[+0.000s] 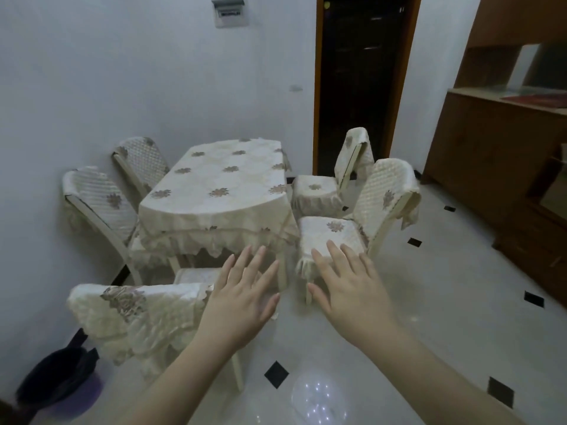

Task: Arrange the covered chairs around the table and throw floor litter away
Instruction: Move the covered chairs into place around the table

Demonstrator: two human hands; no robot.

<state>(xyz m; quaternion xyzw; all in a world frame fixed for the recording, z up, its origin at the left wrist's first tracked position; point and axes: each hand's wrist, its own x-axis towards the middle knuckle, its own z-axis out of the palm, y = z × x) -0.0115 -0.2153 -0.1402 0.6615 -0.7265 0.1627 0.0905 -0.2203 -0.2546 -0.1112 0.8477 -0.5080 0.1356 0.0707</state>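
No text can be read (the wall box point(229, 12) label is only a blur).

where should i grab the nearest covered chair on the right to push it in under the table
Take the cream quilted backrest of the nearer right-hand chair by its top rail, coming from behind it on the right side. Its flower-patterned seat faces the cloth-covered table and stands apart from it, so a push from behind likely slides it in. Both hands are open and hold nothing.

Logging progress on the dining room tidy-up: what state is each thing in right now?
Left hand: open, empty.
Right hand: open, empty.
Cream floral-clothed table: covered, bare top.
Two wall-side covered chairs: tucked in.
Two right-side covered chairs: pulled out.
Near covered chair: at table end.
Dark doorway: open.
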